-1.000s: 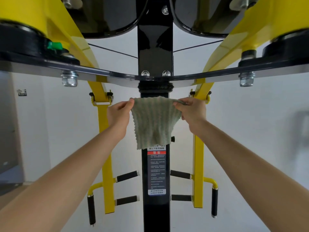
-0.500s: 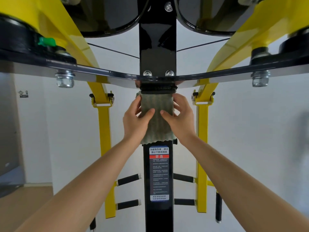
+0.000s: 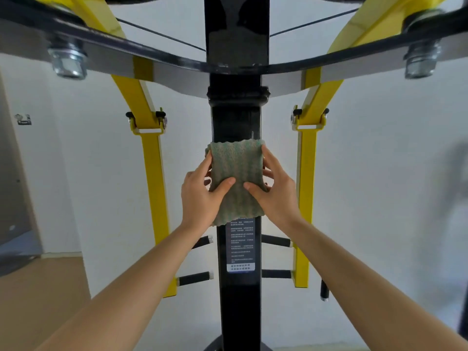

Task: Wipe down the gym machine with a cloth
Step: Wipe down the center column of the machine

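Head view: looking up along the glossy black square steel post [image 3: 236, 120] of the gym machine. Every place below is given from this post.
Left lever: a yellow painted steel lever arm [image 3: 152, 178] hangs well to the left of the post, apart from both hands.
Left hand: the left hand [image 3: 201, 198] sits at the post's left edge. Its thumb lies across the front and its fingers reach round the side, clamped on the cloth's left border.
Cloth: a pale green ribbed microfibre cloth [image 3: 236, 165] with wavy hems lies flat on the post's front face. It wraps a little round both edges, and its lower hem touches the top of the printed warning label [image 3: 240, 249].
Cloth looks: soft and thin, slightly bunched where the two thumbs pinch inward. Whether it is damp cannot be told.
Right hand: the right hand [image 3: 274, 196] mirrors the other at the post's right edge, thumb in front and fingers round the side, clamped on the cloth's right border.
Right lever: a second yellow painted steel lever arm [image 3: 305, 188] hangs well to the right of the post, untouched.
Axis: the post runs straight up and down through the grip, with the cloth between the hands and neither hand nearer.
Next stroke: probably along that axis. Bare post shows above, up to the welded collar [image 3: 238, 96], and the label and lower post lie below.
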Available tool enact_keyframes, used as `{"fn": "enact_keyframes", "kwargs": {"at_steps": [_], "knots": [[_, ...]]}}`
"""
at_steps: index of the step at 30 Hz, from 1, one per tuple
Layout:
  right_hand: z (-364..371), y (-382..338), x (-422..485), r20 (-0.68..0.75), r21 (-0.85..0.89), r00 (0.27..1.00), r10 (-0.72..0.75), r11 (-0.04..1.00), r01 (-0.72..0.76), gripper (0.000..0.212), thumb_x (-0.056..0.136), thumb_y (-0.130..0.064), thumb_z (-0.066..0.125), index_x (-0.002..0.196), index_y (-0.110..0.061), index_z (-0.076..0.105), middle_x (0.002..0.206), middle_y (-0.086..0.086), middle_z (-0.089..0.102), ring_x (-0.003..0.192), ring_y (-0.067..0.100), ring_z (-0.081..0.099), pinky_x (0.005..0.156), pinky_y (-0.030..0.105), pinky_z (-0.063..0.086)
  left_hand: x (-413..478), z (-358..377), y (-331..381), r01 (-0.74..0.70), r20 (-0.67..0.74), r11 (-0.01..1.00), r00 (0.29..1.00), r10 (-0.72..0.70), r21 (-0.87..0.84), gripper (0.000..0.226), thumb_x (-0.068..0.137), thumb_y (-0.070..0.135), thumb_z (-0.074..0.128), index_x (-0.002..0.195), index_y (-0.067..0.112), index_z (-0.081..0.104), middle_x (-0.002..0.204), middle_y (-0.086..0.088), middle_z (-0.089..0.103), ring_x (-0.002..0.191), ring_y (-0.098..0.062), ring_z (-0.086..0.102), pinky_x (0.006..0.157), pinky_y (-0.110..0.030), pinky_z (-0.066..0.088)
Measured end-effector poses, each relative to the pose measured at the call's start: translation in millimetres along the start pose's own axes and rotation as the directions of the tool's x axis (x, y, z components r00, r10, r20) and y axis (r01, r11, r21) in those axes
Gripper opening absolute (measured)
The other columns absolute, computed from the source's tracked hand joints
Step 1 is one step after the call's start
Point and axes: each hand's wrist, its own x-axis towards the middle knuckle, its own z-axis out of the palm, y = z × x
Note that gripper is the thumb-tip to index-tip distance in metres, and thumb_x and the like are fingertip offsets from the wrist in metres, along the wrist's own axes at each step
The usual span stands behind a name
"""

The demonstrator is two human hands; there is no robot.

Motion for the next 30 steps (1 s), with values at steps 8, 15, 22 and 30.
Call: {"fn": "enact_keyframes", "kwargs": {"at_steps": [8,15,22,30], "knots": [[19,41,-75,0.051,-0.047,0.982,0.182,0.983,-0.179,0.081,0.091,-0.018,0.074,0.157,-0.033,0.028,0.147,-0.007,0.053,0.13,0.02,0.056,0.1,0.049,0.054,-82,8,-25,0.076,0.012,0.996,0.997,-0.077,0.055,0.072,0.086,0.039,0.078,0.148,0.017,0.05,0.113,-0.007,0.066,0.1,-0.021,0.06,0.084,-0.032,0.056],[33,76,-138,0.063,-0.084,0.952,0.3,0.952,-0.295,0.081,0.092,-0.018,0.073,0.157,-0.033,0.028,0.142,-0.004,0.058,0.128,0.018,0.057,0.098,0.045,0.056,-151,15,-52,0.113,0.056,0.993,0.992,-0.115,0.035,0.062,0.085,0.033,0.081,0.139,0.012,0.059,0.122,-0.005,0.067,0.101,-0.018,0.068,0.079,-0.032,0.062],[50,108,-200,0.123,-0.061,0.868,0.481,0.877,-0.477,0.079,0.092,-0.017,0.072,0.154,-0.04,0.029,0.14,-0.009,0.06,0.128,0.018,0.059,0.1,0.047,0.055,-216,19,-76,0.235,0.127,0.96,0.959,-0.254,0.151,0.055,0.081,0.031,0.084,0.128,0.009,0.067,0.106,-0.006,0.073,0.088,-0.018,0.07,0.075,-0.011,0.05],[45,127,-225,0.234,-0.243,0.761,0.606,0.794,-0.558,0.067,0.085,-0.02,0.08,0.145,-0.025,0.05,0.134,-0.001,0.065,0.123,0.02,0.062,0.1,0.036,0.052,-254,17,-93,0.431,0.316,0.858,0.802,-0.507,0.28,0.049,0.082,0.04,0.081,0.122,0.014,0.072,0.108,-0.003,0.077,0.087,-0.018,0.073,0.084,-0.033,0.057]]}}
